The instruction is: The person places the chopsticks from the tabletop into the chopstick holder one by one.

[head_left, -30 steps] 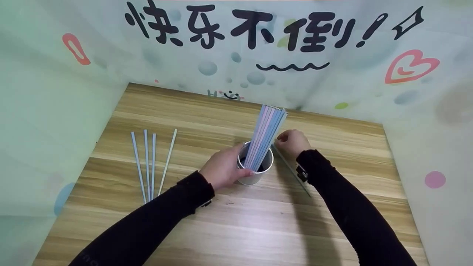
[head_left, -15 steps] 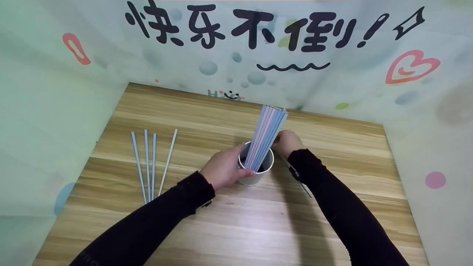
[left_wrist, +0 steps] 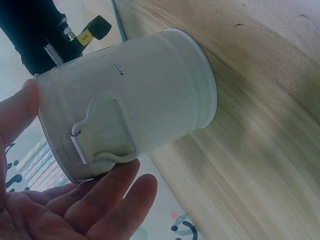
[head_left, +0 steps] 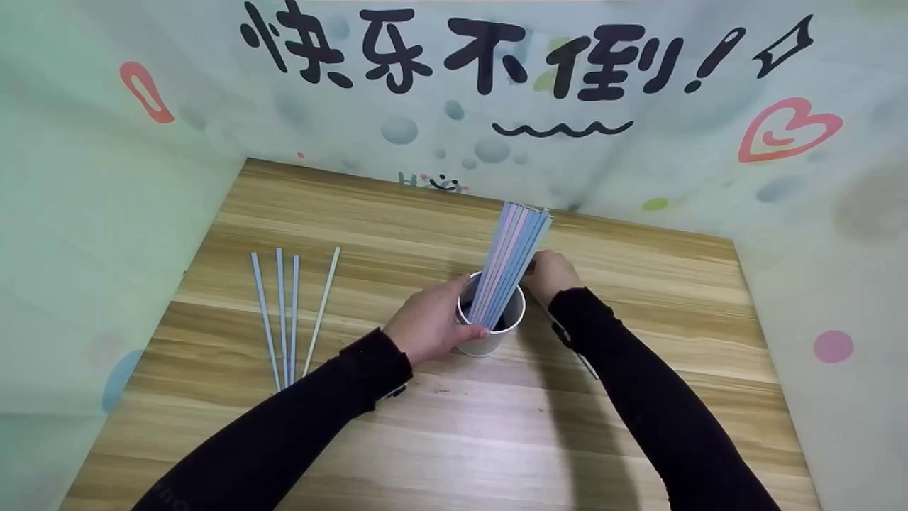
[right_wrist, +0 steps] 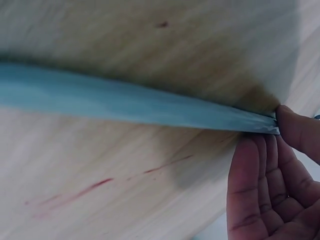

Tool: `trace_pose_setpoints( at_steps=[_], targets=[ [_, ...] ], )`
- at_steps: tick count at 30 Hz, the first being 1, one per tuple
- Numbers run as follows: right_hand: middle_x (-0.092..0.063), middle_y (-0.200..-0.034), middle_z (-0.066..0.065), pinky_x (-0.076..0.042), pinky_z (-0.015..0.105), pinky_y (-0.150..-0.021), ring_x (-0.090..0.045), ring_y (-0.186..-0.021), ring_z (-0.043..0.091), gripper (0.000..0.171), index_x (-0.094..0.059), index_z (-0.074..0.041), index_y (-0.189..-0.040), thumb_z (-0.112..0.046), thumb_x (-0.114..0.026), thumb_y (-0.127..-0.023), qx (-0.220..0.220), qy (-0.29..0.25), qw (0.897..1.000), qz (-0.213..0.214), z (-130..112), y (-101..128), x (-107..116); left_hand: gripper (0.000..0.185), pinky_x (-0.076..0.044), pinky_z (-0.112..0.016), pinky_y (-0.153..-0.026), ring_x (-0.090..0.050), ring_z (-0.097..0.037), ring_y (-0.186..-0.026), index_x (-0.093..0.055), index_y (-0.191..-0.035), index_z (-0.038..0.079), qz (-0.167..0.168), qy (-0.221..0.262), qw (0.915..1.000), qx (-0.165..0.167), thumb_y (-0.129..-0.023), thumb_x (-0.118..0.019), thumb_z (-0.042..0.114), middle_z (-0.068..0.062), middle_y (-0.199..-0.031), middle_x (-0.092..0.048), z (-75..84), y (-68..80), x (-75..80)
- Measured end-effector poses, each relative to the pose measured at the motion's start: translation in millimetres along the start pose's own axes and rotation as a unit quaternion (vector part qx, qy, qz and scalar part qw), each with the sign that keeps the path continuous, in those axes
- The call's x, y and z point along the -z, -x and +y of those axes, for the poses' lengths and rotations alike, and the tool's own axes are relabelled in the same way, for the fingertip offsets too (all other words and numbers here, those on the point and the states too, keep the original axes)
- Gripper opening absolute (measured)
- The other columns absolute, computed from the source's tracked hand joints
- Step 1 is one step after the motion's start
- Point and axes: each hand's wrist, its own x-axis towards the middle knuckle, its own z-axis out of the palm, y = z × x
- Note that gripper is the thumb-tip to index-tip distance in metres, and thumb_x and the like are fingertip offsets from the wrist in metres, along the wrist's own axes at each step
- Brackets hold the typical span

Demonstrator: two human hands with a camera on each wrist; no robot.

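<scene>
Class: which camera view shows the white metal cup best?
The left wrist view: the white metal cup fills it, showing wall, handle bracket and base rim. The head view shows only its rim beside the left hand. The right wrist view shows none.

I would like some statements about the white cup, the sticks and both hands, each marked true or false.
1. The left hand holds the white metal cup. True.
2. Four loose sticks lie on the wooden table, left of the cup. True.
3. The cup lies tipped over on its side. False: it stands upright, with a bundle of pastel sticks standing in it.
4. The right hand rests flat and holds nothing. False: its fingers pinch the end of a blue stick.
5. The loose sticks on the left are red. False: they are pale blue and pale green.
</scene>
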Motion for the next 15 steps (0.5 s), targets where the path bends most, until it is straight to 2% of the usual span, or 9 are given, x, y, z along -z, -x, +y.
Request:
trace_pose_setpoints(
  at_steps=[8, 15],
  targets=[
    [-0.075, -0.085, 0.013, -0.055, 0.046, -0.078, -0.066, -0.080, 0.028, 0.019, -0.074, -0.002, -0.081, -0.021, -0.077, -0.084, 0.020, -0.011, 1.000, 0.009, 7.9, 1.3, -0.9, 0.078, -0.051, -0.045, -0.104, -0.065, -0.026, -0.119, -0.048, -0.150, 0.013, 0.004, 0.001, 1.0000, 0.001, -0.084, -0.084, 0.036, -0.012, -0.131, -0.069, -0.3, 0.5, -0.8],
    [-0.075, -0.099, 0.016, -0.055, 0.044, -0.087, -0.068, -0.093, 0.031, 0.018, -0.076, -0.001, -0.100, -0.014, -0.070, -0.090, -0.016, -0.041, 0.999, -0.008, 4.6, 8.2, 12.7, 0.077, -0.051, -0.044, -0.105, -0.065, -0.027, -0.121, -0.047, -0.150, 0.012, 0.004, 0.001, 1.0000, -0.002, -0.086, -0.083, 0.034, -0.012, -0.133, -0.068, -0.7, 0.9, -0.4]
  ],
)
